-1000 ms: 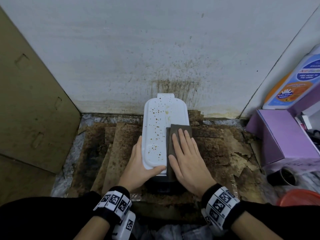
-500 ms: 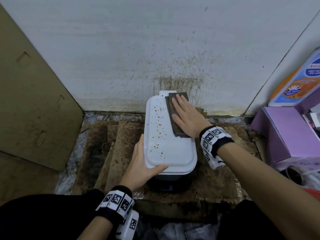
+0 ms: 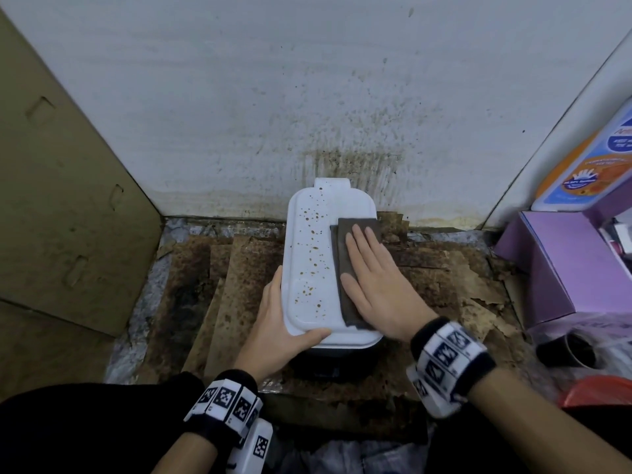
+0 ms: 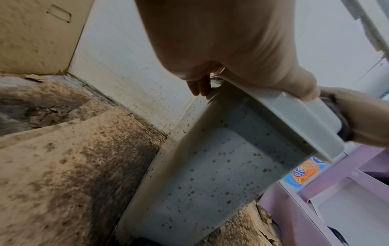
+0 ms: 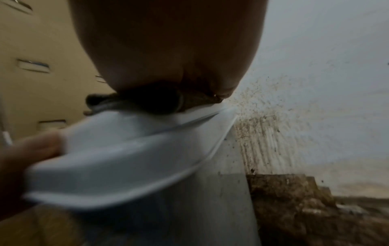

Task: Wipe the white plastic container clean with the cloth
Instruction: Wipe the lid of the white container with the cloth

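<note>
The white plastic container (image 3: 307,268) stands upright against the wall, its lid speckled with brown spots on the left half. A folded dark brown cloth (image 3: 345,268) lies along the lid's right half. My right hand (image 3: 372,278) presses flat on the cloth with straight fingers. My left hand (image 3: 277,323) grips the lid's near left corner, thumb on top and fingers down the side. In the left wrist view the container's spotted side wall (image 4: 210,174) fills the middle. In the right wrist view, blurred, the cloth (image 5: 160,99) sits under my palm on the lid (image 5: 126,149).
Stained brown cardboard (image 3: 239,285) covers the floor around the container. A cardboard panel (image 3: 68,200) stands at the left. The white wall (image 3: 307,97) behind is splattered. A purple box (image 3: 564,261), a blue-orange package (image 3: 588,172) and a dark cup (image 3: 567,347) crowd the right.
My right hand has slid the cloth back from the lid's far end toward me along the right side. The left hand keeps its grip on the near left corner.
</note>
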Demonstrator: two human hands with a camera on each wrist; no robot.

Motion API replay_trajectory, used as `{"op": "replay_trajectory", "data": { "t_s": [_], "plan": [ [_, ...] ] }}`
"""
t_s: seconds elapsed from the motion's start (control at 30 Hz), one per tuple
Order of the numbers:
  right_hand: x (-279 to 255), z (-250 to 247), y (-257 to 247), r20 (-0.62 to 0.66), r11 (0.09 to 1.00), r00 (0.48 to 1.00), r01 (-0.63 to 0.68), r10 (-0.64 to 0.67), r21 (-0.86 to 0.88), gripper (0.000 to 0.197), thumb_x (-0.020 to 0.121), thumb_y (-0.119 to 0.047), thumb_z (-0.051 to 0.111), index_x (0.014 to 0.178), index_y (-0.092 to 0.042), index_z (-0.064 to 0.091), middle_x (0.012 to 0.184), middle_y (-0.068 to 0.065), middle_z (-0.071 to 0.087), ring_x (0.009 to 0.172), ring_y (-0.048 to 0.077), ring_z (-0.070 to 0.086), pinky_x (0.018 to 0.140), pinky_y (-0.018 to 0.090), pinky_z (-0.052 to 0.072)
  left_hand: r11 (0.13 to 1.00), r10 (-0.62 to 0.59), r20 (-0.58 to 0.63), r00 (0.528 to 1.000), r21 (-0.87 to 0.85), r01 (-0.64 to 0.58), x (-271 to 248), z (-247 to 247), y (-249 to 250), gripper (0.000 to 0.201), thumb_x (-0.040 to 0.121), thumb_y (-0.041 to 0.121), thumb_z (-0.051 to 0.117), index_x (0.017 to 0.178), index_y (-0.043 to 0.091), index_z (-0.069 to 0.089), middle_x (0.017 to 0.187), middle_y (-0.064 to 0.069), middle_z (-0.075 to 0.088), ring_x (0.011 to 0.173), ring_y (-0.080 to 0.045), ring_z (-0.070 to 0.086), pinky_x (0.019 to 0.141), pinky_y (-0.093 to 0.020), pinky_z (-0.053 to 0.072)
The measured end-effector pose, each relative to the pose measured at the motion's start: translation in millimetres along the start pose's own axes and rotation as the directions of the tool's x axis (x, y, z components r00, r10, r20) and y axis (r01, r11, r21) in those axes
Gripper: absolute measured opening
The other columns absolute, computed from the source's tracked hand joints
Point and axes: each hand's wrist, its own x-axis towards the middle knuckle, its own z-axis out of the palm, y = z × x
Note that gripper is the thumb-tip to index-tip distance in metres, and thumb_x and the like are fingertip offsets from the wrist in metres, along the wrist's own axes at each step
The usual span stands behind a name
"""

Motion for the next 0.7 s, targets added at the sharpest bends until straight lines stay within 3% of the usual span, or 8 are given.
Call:
{"op": "replay_trajectory", "data": {
  "t_s": [0.2, 0.4, 0.6, 0.7],
  "plan": [
    [-43, 9, -17, -0.004, 1.0, 1.0, 0.008, -0.008, -0.024, 0.068, 0.108, -0.047, 0.017, 0.161, -0.013, -0.007, 0.169, 0.0, -0.017, 0.154, 0.012, -0.022, 0.128, 0.037, -0.001, 1.0, 0.003, -0.017, 1.0, -0.018, -0.004, -1, 2, -1, 0.128, 0.067, 0.054, 0.091, 0.162, 0.042, 0.004, 0.16, 0.026, 0.016, 0.145, 0.016, 0.02, 0.115, -0.026, 0.03],
    [1, -1, 8, 0.028, 0.998, 0.999, 0.04, -0.041, 0.04, 0.072, 0.105, -0.054, 0.014, 0.162, -0.014, -0.003, 0.17, -0.001, -0.015, 0.154, 0.009, -0.022, 0.128, 0.037, -0.002, 0.998, -0.01, 0.003, 1.0, -0.063, 0.01, -1, 1, 0, 0.131, 0.063, 0.067, 0.088, 0.161, 0.046, 0.004, 0.165, 0.025, 0.014, 0.151, 0.004, 0.022, 0.123, -0.044, 0.033],
    [87, -20, 40, 0.067, 0.999, 0.998, 0.009, -0.006, -0.04, 0.069, 0.108, -0.048, 0.017, 0.161, -0.009, -0.003, 0.17, 0.007, -0.011, 0.156, 0.02, -0.013, 0.128, 0.041, 0.001, 0.995, -0.024, 0.009, 1.0, -0.098, 0.025, 0, -1, 0, 0.13, 0.063, 0.067, 0.089, 0.16, 0.049, 0.004, 0.164, 0.026, 0.015, 0.152, 0.001, 0.024, 0.122, -0.05, 0.035],
    [125, -25, 51, 0.085, 0.998, 0.996, -0.008, 0.014, -0.063, 0.073, 0.104, -0.052, 0.009, 0.161, -0.008, -0.004, 0.17, 0.013, -0.007, 0.157, 0.024, -0.006, 0.128, 0.043, 0.004, 0.994, -0.017, 0.012, 1.0, -0.109, 0.018, 0, -1, 0, 0.127, 0.064, 0.062, 0.091, 0.158, 0.053, 0.005, 0.163, 0.026, 0.016, 0.151, 0.001, 0.026, 0.121, -0.05, 0.036]
  ]
}}
